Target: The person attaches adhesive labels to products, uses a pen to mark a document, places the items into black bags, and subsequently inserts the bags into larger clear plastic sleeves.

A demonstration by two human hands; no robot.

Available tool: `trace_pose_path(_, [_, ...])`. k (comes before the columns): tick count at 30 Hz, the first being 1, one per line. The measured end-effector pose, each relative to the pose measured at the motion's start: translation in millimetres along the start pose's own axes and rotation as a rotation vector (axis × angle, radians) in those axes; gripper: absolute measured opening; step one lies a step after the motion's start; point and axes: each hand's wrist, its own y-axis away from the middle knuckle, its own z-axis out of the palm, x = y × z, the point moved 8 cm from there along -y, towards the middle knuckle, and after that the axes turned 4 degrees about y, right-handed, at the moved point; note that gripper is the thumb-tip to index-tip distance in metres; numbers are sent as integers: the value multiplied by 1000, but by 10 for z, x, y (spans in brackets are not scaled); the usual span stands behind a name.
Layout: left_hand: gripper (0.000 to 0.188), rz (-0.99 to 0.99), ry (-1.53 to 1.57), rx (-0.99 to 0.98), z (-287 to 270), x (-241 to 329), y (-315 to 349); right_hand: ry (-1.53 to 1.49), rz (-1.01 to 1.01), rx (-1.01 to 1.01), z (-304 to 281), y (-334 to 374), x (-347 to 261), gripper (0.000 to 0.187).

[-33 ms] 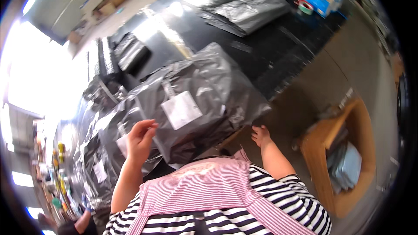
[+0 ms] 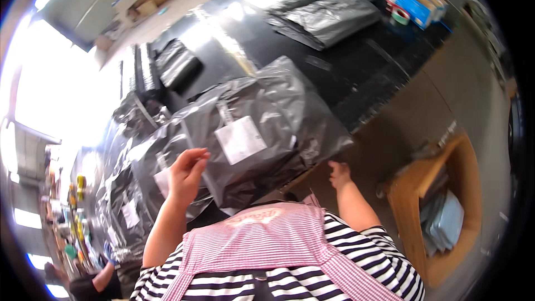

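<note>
A large dark grey plastic bag (image 2: 267, 117) lies bulging across the near edge of the black table, a white label (image 2: 241, 139) on its upper face. At its left side is my left hand (image 2: 186, 177), thumb and fingers pinched together on the bag's film. My right hand (image 2: 340, 176) is closed beside the bag's lower right edge, fingers curled; what they hold, if anything, is hidden. More grey bags with white labels, one of them a labelled grey bag (image 2: 125, 192), crowd in to the left.
Folded grey bags (image 2: 326, 17) lie farther back on the black table (image 2: 356, 72). A blue box (image 2: 412, 3) and a roll of green tape (image 2: 399, 15) sit at its far right. On the right stands an open cardboard box (image 2: 407, 206) holding light-blue packets. Another person's arm (image 2: 103, 277) shows at lower left.
The whole scene has shifted slightly rightward in the picture. My right fingers look more curled; my left hand keeps its place at the bag's left side.
</note>
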Motion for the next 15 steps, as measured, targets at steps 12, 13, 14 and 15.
trace_pose_path(12, [60, 394, -1170, -190, 846, -187, -908, 643, -1699, -1123, 2801, 3898, -1839, 68])
trace_pose_path(13, [70, 265, -1221, -241, 803, -236, -928, 734, -1782, -1108, 3003, 3947, -1710, 78])
trace_pose_path(14, [82, 133, -1265, -288, 735, -269, -932, 820, -1869, -1091, 3196, 4019, -1574, 90])
trace_pose_path(15, [94, 157, -1279, -284, 734, -343, -958, 940, -1846, -1106, 3341, 3879, -1421, 103])
